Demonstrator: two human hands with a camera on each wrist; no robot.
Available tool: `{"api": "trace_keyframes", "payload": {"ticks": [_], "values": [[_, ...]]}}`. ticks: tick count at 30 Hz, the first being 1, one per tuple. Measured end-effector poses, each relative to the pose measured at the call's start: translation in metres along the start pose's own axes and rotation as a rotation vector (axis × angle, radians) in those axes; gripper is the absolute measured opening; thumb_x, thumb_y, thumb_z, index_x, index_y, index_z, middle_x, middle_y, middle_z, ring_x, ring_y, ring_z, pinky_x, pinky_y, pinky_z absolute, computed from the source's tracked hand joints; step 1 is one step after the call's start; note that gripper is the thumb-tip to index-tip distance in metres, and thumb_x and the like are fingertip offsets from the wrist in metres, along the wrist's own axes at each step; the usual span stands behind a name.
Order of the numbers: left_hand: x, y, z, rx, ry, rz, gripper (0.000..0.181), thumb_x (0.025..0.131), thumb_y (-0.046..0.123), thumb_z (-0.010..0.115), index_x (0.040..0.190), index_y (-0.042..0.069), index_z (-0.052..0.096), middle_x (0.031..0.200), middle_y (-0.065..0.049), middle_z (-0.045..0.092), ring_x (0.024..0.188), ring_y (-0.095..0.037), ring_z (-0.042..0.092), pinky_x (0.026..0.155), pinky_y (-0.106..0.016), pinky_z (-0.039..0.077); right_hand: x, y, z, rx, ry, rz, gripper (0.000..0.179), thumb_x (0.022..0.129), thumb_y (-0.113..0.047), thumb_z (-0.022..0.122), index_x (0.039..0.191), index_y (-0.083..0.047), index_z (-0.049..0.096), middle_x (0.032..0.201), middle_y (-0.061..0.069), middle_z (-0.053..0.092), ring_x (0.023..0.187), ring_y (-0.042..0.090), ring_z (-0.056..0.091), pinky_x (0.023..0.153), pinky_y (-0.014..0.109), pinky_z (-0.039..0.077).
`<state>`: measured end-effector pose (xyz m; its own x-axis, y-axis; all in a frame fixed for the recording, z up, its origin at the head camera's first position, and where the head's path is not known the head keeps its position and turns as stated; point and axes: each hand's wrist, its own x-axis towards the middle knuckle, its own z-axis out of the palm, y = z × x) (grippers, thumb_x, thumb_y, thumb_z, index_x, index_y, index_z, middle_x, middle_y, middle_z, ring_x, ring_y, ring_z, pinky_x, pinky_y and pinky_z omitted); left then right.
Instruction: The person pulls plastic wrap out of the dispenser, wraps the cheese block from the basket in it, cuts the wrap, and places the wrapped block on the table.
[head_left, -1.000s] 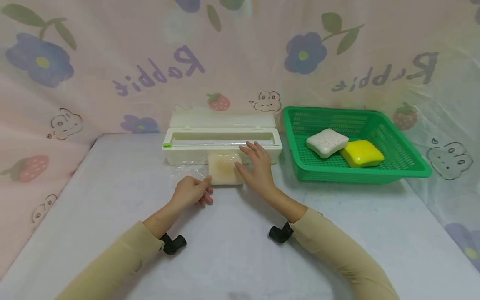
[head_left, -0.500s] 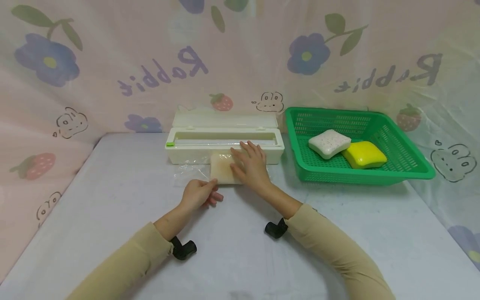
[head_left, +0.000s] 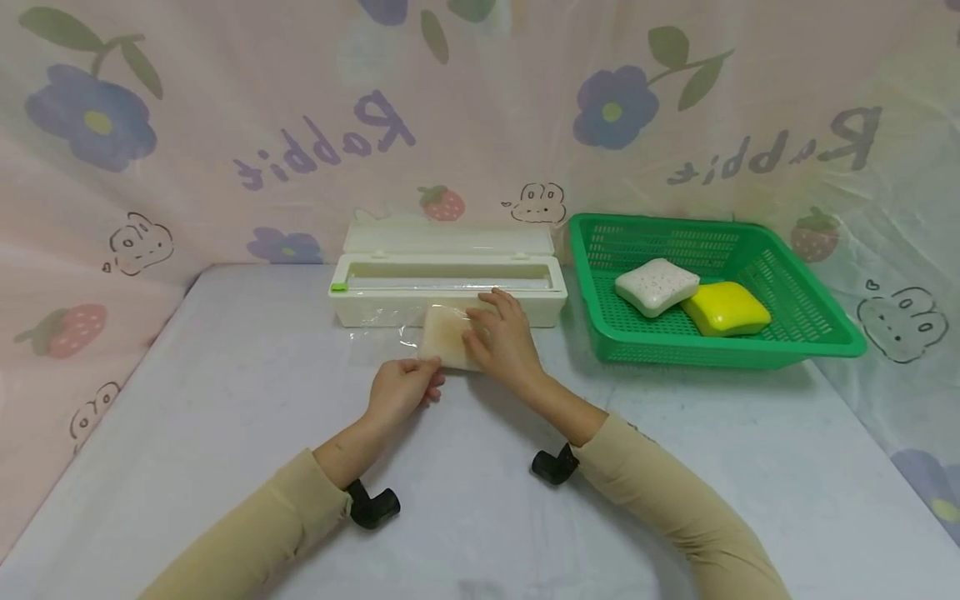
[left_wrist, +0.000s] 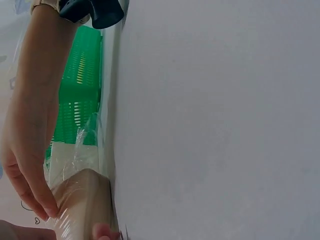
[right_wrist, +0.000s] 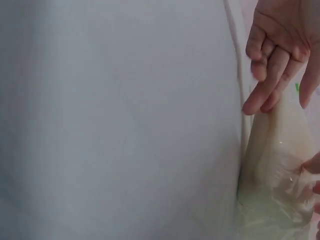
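A square cream-coloured block point(head_left: 442, 333) with a browned middle, like a slice of toast, lies before the white cling-film dispenser point(head_left: 450, 310). Clear plastic film point(head_left: 386, 329) runs from the dispenser over the block and spreads to its left. My left hand point(head_left: 397, 390) pinches the block's near left corner, thumb on top and fingers partly hidden below. On the block's right side my right hand point(head_left: 510, 346) rests its extended fingers on the film. In the left wrist view the film-covered block point(left_wrist: 82, 205) shows between both hands.
The dispenser's lid point(head_left: 450, 239) stands raised at the back, with a green slider point(head_left: 340, 287) at the rail's left end. To the right, a green basket point(head_left: 720, 348) holds a speckled white block point(head_left: 656, 287) and a yellow block point(head_left: 725, 308). A patterned curtain hangs behind the table.
My left hand has shifted right along with the block's near edge, and the block has turned slightly. My right hand has moved a little left onto the block's right side.
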<state>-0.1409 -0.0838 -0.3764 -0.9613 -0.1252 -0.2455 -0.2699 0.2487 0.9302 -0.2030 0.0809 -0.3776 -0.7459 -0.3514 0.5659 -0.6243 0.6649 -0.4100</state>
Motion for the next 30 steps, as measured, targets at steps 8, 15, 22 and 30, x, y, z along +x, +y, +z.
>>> {"api": "trace_keyframes", "payload": {"ticks": [8, 15, 22, 30], "values": [[0.001, 0.007, -0.003, -0.02, 0.074, 0.0, 0.029, 0.094, 0.028, 0.06, 0.097, 0.0, 0.054, 0.087, -0.02, 0.072, 0.061, -0.011, 0.067, 0.064, -0.023, 0.052, -0.007, -0.005, -0.012, 0.219, -0.12, 0.223, 0.019, 0.086, -0.014, 0.067, 0.095, 0.001, 0.058, 0.112, 0.019, 0.066, 0.109, 0.034, 0.061, 0.096, 0.044, 0.048], [0.008, 0.007, -0.012, 0.016, 0.03, -0.036, 0.039, 0.096, 0.041, 0.055, 0.091, 0.002, 0.054, 0.072, -0.007, 0.068, 0.055, -0.008, 0.063, 0.062, -0.02, 0.05, -0.016, -0.005, -0.021, 0.443, -0.184, 0.479, 0.019, 0.088, -0.021, 0.067, 0.091, -0.004, 0.059, 0.1, 0.014, 0.069, 0.092, 0.027, 0.069, 0.077, 0.031, 0.055], [0.012, 0.006, -0.012, 0.129, -0.031, -0.053, 0.046, 0.094, 0.046, 0.055, 0.098, 0.001, 0.052, 0.062, -0.002, 0.057, 0.049, -0.01, 0.056, 0.054, -0.022, 0.047, -0.021, -0.002, -0.025, 0.577, -0.243, 0.68, 0.033, 0.09, -0.03, 0.065, 0.106, -0.002, 0.058, 0.091, 0.013, 0.066, 0.075, 0.016, 0.067, 0.065, 0.028, 0.057], [0.018, 0.009, -0.008, 0.168, -0.149, -0.07, 0.057, 0.09, 0.043, 0.06, 0.119, -0.006, 0.053, 0.067, -0.003, 0.059, 0.049, -0.01, 0.055, 0.052, -0.022, 0.049, -0.03, 0.004, -0.026, 0.589, -0.354, 0.761, 0.048, 0.091, -0.037, 0.063, 0.121, 0.0, 0.055, 0.094, 0.014, 0.064, 0.068, 0.014, 0.067, 0.059, 0.032, 0.058]]}}
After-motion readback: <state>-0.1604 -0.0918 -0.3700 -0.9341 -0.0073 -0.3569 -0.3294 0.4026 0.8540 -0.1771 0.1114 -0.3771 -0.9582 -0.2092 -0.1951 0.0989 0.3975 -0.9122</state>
